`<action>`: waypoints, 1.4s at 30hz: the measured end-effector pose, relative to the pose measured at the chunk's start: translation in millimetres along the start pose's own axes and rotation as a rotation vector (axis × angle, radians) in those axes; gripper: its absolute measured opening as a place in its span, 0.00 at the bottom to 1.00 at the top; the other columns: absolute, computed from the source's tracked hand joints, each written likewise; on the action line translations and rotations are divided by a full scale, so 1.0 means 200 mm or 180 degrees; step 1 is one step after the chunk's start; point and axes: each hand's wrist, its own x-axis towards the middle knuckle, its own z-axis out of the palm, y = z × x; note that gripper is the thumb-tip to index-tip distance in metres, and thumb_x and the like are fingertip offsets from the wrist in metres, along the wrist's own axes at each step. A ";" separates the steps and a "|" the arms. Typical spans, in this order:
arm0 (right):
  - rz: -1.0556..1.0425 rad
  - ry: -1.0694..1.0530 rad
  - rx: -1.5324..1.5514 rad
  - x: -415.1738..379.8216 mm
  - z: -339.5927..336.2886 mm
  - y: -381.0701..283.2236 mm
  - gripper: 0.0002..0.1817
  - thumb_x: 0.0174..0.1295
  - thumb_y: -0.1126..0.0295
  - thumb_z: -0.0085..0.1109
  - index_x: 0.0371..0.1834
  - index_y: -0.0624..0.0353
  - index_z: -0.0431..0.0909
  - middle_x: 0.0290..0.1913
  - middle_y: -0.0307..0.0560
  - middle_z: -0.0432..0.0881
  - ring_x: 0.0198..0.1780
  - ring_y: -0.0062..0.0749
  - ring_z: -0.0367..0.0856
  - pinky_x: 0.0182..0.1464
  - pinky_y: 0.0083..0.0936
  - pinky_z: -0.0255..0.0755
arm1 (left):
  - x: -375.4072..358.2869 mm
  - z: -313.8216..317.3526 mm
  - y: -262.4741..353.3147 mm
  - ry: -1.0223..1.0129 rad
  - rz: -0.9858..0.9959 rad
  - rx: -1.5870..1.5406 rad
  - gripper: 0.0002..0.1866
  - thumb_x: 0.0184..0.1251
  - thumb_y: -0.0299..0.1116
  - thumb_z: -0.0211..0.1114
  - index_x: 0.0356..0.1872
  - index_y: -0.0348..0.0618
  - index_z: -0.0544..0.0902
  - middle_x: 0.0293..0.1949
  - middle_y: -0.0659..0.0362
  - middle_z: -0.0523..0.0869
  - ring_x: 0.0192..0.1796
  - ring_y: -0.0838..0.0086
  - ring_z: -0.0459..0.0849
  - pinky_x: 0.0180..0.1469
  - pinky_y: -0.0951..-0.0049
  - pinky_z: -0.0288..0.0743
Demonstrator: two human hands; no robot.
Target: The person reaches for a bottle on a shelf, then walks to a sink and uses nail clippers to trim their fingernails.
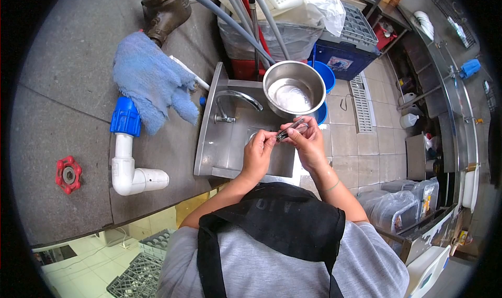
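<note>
Head view: a steel sink [208, 151] with a curved tap [240, 95] stands beside a grey wall [63, 109] at left; tiled floor [344, 168] and a drain grate [362, 104] lie right. The small metallic item [291, 131], exact type unclear, appears slim and shiny, at the sink's right side, just near of a round steel pot [282, 107]. Left hand [258, 154] and right hand [309, 145] pinch it, each grip narrow, forearms angled inward.

Premises present as a commercial kitchen's washing area: stainless-steel sink [213, 150] with gooseneck faucet [239, 95], plastic dish racks [358, 26], tiled floor [346, 168] with grated drain [362, 105].
</note>
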 end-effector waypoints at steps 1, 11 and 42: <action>-0.0013 0.0016 -0.0024 0.00 0.00 0.00 0.18 0.57 0.78 0.62 0.47 0.59 0.64 0.43 0.51 0.80 0.43 0.28 0.81 0.43 0.27 0.80 | 0.00 0.00 -0.01 0.0002 -0.0003 -0.0025 0.07 0.69 0.31 0.56 0.38 0.37 0.76 0.31 0.54 0.83 0.34 0.69 0.82 0.37 0.72 0.73; 0.0090 0.0062 0.0177 0.00 0.01 0.01 0.19 0.57 0.79 0.61 0.48 0.60 0.64 0.44 0.52 0.80 0.41 0.28 0.81 0.43 0.27 0.80 | 0.00 0.02 -0.03 0.0059 -0.0043 -0.0233 0.07 0.68 0.30 0.56 0.38 0.37 0.76 0.31 0.54 0.83 0.35 0.70 0.83 0.38 0.72 0.74; 0.0300 0.0100 -0.0080 0.03 -0.04 0.01 0.16 0.57 0.79 0.61 0.44 0.58 0.65 0.38 0.48 0.81 0.41 0.30 0.83 0.38 0.24 0.80 | 0.00 0.00 -0.03 -0.0062 0.0239 0.0487 0.06 0.65 0.30 0.60 0.36 0.37 0.78 0.32 0.53 0.84 0.35 0.66 0.84 0.37 0.71 0.74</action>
